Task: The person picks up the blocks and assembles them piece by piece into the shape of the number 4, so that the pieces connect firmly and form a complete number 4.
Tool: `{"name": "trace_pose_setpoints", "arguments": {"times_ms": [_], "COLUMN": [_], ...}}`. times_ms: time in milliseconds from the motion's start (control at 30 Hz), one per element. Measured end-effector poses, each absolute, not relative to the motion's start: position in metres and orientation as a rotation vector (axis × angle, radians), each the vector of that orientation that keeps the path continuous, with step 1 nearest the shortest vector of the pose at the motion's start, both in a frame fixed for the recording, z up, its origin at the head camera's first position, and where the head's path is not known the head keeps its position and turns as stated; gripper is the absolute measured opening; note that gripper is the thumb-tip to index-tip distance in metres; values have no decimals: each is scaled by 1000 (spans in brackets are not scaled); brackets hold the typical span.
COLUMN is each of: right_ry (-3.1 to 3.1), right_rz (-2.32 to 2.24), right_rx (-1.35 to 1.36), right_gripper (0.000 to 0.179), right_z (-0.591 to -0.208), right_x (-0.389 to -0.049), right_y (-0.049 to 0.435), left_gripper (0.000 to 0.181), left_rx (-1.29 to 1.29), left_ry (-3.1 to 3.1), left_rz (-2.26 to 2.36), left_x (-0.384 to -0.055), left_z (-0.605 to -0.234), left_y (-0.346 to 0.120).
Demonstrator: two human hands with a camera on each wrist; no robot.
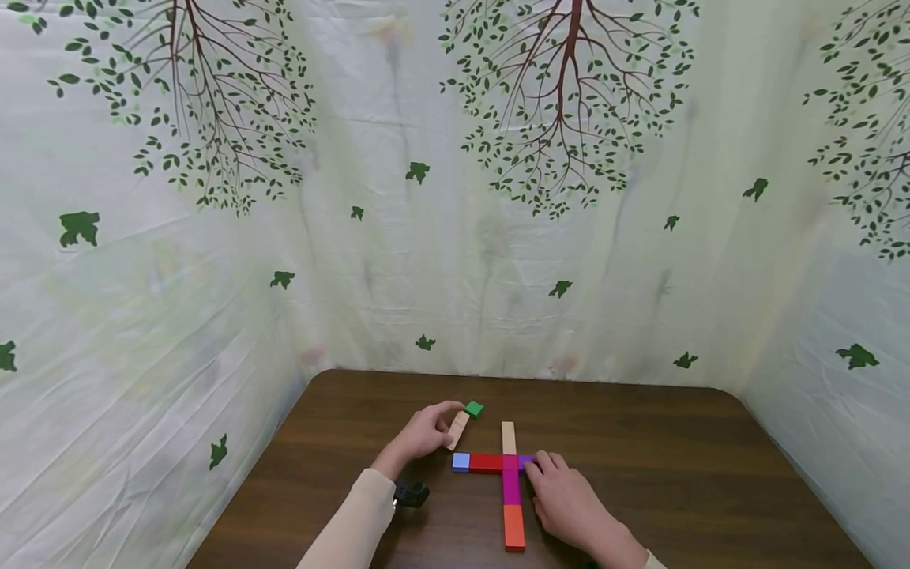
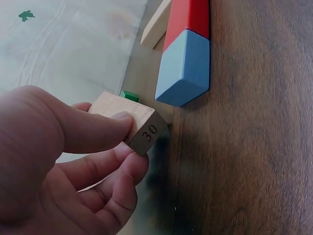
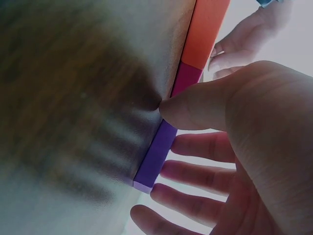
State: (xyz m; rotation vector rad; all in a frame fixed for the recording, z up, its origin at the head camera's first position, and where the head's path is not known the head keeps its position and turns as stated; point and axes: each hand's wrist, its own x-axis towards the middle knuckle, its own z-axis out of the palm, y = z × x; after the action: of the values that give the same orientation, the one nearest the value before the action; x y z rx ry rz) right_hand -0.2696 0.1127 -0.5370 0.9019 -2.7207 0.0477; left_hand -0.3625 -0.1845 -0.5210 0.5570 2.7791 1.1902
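Note:
My left hand [image 1: 423,431] pinches a plain wooden block [image 1: 459,431] between thumb and fingers; in the left wrist view the block [image 2: 124,115] bears the number 30 on its end. A small green block [image 1: 474,409] lies at its far end. My right hand [image 1: 569,502] has its thumb and fingertips on opposite sides of a purple block [image 3: 156,154], the right arm of a flat cross of blocks. In the cross are a light blue block [image 1: 460,463], a red block [image 1: 486,464], magenta pieces [image 1: 511,486], an orange block [image 1: 513,528] and a plain wooden block [image 1: 508,437].
The blocks lie on a dark brown wooden table [image 1: 675,458] with rounded far corners. Behind and beside it hangs a pale cloth [image 1: 490,300] printed with trees and leaves. A dark device [image 1: 411,495] is strapped at the left wrist.

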Motion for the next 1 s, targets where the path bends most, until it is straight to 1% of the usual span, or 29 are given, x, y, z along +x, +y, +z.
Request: {"name": "trace_pose_setpoints", "arguments": {"times_ms": [267,433,1000], "right_ry": [-2721,-2739,-2731], "right_rz": [40,36,53], "right_rx": [894,898,902], "right_gripper": [42,43,41], "right_z": [-536,-537,-538], "right_x": [-271,-271,-271], "right_y": [113,112,112], "left_gripper": [52,47,42], "left_rx": [567,520,521], "left_ry": [2748,2737,2728], "left_rz": [1120,1066,1071], "left_x": [-365,-366,-364], "left_z": [-518,-518,-521], "left_y": [-186,-186,-184]}}
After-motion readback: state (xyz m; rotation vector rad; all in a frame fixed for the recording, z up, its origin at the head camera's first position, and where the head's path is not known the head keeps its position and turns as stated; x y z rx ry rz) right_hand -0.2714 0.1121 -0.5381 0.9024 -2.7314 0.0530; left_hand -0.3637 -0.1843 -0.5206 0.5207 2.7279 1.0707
